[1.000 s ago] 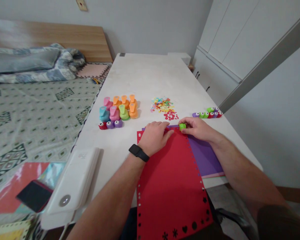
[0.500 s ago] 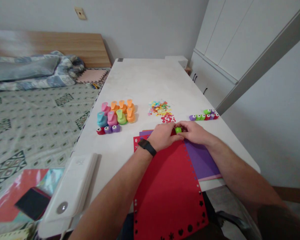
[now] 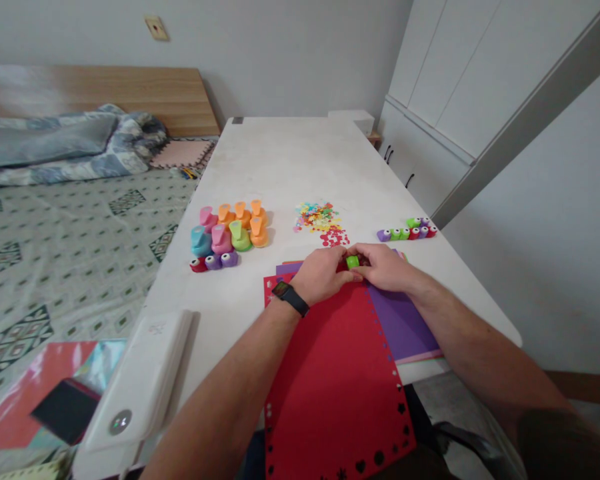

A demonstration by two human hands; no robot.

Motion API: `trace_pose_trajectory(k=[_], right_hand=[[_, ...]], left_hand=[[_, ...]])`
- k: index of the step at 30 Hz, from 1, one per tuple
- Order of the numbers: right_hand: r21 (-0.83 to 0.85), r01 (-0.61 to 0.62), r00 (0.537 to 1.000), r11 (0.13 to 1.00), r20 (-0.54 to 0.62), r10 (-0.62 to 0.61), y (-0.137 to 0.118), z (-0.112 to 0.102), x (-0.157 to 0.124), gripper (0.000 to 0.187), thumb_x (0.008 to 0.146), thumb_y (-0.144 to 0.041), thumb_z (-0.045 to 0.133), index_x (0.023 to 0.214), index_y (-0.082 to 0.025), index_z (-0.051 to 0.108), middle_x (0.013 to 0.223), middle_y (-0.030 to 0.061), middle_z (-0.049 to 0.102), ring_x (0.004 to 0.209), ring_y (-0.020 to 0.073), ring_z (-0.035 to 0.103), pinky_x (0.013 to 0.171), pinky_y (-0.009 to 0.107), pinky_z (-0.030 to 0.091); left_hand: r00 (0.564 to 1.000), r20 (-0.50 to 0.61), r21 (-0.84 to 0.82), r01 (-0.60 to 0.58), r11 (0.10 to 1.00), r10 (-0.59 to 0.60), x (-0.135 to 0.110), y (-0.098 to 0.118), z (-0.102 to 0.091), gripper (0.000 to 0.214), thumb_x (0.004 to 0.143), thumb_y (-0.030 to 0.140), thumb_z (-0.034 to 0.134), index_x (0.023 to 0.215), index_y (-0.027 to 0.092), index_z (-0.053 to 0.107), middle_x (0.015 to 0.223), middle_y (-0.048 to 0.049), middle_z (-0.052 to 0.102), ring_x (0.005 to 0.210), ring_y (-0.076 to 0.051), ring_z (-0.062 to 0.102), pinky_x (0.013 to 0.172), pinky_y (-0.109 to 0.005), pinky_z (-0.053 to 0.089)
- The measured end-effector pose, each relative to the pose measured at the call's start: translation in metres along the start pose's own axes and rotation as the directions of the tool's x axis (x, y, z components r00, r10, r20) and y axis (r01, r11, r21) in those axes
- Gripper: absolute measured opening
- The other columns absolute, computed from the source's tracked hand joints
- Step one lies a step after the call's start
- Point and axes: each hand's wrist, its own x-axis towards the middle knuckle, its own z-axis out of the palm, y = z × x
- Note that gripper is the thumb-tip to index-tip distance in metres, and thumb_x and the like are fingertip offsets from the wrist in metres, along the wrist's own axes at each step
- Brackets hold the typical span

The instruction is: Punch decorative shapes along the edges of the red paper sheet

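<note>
A small green paper punch (image 3: 353,262) sits at the far edge of a red sheet (image 3: 337,380) on the white table (image 3: 290,167). My left hand (image 3: 323,275) and my right hand (image 3: 385,267) meet around the punch, fingers curled onto it from both sides. The red sheet has punched shapes along its right and near edges and hangs over the table's front. A purple sheet (image 3: 405,327) lies under it to the right. A black watch (image 3: 291,297) is on my left wrist.
Several larger pastel punches (image 3: 230,230) with three small ones (image 3: 210,261) stand left of centre. A pile of coloured paper bits (image 3: 323,221) lies ahead. A row of small punches (image 3: 407,233) is at right. A white device (image 3: 140,383) rests at the near-left corner, a bed beyond.
My left hand has slid right across the red sheet to join my right hand at the green punch. The view has shifted slightly.
</note>
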Motion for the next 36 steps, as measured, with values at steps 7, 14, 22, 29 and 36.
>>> trace_pose_trajectory(k=[7, 14, 22, 29, 36], right_hand=[[0.0, 0.0, 1.0, 1.0, -0.001, 0.0, 0.0003, 0.0018, 0.0009, 0.025, 0.081, -0.018, 0.067, 0.105, -0.019, 0.073, 0.085, 0.0022, 0.072, 0.073, 0.0167, 0.058, 0.07, 0.029, 0.041], [0.008, 0.017, 1.0, 1.0, -0.016, -0.017, -0.0026, -0.0016, -0.001, 0.03, 0.08, -0.016, 0.067, 0.109, -0.02, 0.074, 0.091, 0.0024, 0.074, 0.077, 0.0173, 0.061, 0.073, 0.029, 0.044], [0.025, 0.046, 0.999, 0.999, -0.018, -0.045, -0.005, -0.0025, -0.0018, 0.031, 0.08, -0.014, 0.067, 0.109, -0.021, 0.074, 0.089, 0.0015, 0.074, 0.076, 0.0166, 0.06, 0.073, 0.029, 0.044], [0.029, 0.016, 1.0, 0.999, -0.005, -0.016, -0.0047, 0.0003, -0.0014, 0.026, 0.08, -0.016, 0.066, 0.104, -0.02, 0.073, 0.085, 0.0008, 0.072, 0.072, 0.0154, 0.058, 0.068, 0.028, 0.042], [0.044, 0.006, 1.0, 0.999, -0.013, -0.005, -0.0048, 0.0008, -0.001, 0.024, 0.08, -0.016, 0.066, 0.104, -0.019, 0.072, 0.085, 0.001, 0.072, 0.072, 0.0154, 0.058, 0.067, 0.028, 0.042]], left_hand=[[1.0, 0.0, -0.013, -0.005, 1.0, 0.005, -0.0012, -0.0015, -0.0005, 0.035, 0.089, 0.05, 0.072, 0.102, 0.018, 0.069, 0.098, -0.0077, 0.076, 0.09, -0.024, 0.07, 0.075, -0.032, 0.048], [0.998, -0.046, -0.065, -0.044, 0.997, 0.041, -0.0043, -0.0029, 0.0025, 0.038, 0.089, 0.048, 0.073, 0.115, 0.021, 0.069, 0.105, -0.0059, 0.076, 0.096, -0.024, 0.07, 0.082, -0.032, 0.05], [0.998, -0.053, -0.069, -0.023, 0.997, 0.019, -0.0056, -0.0012, 0.0042, 0.044, 0.088, 0.048, 0.074, 0.121, 0.02, 0.064, 0.105, -0.0069, 0.075, 0.094, -0.025, 0.07, 0.08, -0.033, 0.05], [0.998, -0.045, -0.066, -0.037, 0.997, 0.034, -0.0064, -0.0034, 0.0042, 0.041, 0.089, 0.047, 0.073, 0.12, 0.02, 0.065, 0.102, -0.0056, 0.074, 0.091, -0.024, 0.069, 0.079, -0.032, 0.048], [0.999, -0.044, -0.074, -0.029, 0.997, 0.026, -0.0054, -0.0022, 0.0024, 0.036, 0.089, 0.045, 0.074, 0.114, 0.02, 0.067, 0.102, -0.0057, 0.075, 0.091, -0.024, 0.069, 0.078, -0.032, 0.05]])
